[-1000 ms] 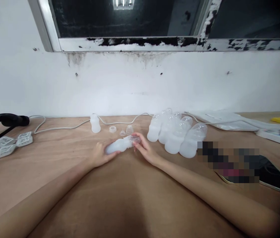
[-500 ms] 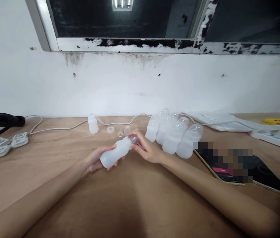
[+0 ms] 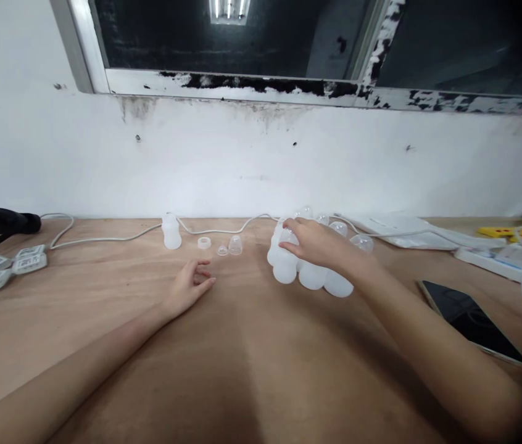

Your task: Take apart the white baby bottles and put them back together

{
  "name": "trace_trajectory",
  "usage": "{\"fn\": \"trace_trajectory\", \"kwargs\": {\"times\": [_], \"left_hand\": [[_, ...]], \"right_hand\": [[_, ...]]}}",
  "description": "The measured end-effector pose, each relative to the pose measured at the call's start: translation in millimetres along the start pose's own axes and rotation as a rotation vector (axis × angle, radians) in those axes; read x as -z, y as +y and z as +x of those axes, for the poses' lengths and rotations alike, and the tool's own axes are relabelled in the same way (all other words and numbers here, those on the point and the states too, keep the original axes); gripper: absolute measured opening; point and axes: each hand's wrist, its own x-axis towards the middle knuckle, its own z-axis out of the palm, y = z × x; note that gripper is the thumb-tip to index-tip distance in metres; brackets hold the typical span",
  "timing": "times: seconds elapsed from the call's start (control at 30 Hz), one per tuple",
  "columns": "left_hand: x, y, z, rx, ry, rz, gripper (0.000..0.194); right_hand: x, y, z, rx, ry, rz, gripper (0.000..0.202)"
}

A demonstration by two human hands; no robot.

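Note:
My right hand (image 3: 305, 237) is closed around the clear domed cap of a frosted white baby bottle (image 3: 284, 271), which stands at the front left of a cluster of similar capped baby bottles (image 3: 337, 283). My left hand (image 3: 190, 285) rests on the table with its fingers loosely curled and apart, holding nothing. Beyond it lie a white collar ring (image 3: 204, 243), a small clear bottle nipple (image 3: 223, 250) and a clear domed cap (image 3: 236, 245). An uncapped frosted bottle (image 3: 171, 232) stands upright to their left.
A white cable (image 3: 113, 239) runs along the wall side of the wooden table (image 3: 187, 382). White square packs (image 3: 29, 260) and a black strap-like object (image 3: 4, 222) sit at left. On the right are a phone (image 3: 471, 320), a plastic bag (image 3: 409, 231) and a power strip (image 3: 506, 262).
The bottle, held in both hands before, has moved right to the cluster in my right hand. My left hand has let go of it and lowered onto the table.

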Motion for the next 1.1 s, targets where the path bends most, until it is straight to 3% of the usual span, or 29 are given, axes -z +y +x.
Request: {"fn": "trace_trajectory", "kwargs": {"times": [0.27, 0.4, 0.5, 0.63, 0.77, 1.1], "left_hand": [[-1.5, 2.1, -0.5, 0.016, -0.035, 0.028, 0.043], [1.3, 4.4, -1.6, -0.135, -0.089, 0.116, 0.036], [8.0, 9.6, -4.6, -0.293, -0.199, 0.354, 0.043], [16.0, 8.1, -8.1, -0.360, -0.340, 0.657, 0.060], [16.5, -0.8, -8.0, -0.357, -0.390, 0.744, 0.060], [15.0, -2.2, -7.4, -0.367, -0.365, 0.771, 0.060]], "right_hand": [[3.4, 3.4, -1.8, -0.006, 0.077, -0.164, 0.034], [2.8, -8.2, -2.0, 0.074, 0.227, -0.157, 0.040], [-15.4, -40.0, -6.0, 0.277, 0.317, 0.030, 0.047], [-64.0, -87.4, -17.5, 0.414, 0.154, 0.335, 0.050], [-97.2, -100.7, -23.0, 0.409, 0.036, 0.508, 0.044], [-96.4, -96.8, -21.8, 0.420, 0.053, 0.544, 0.042]]}}
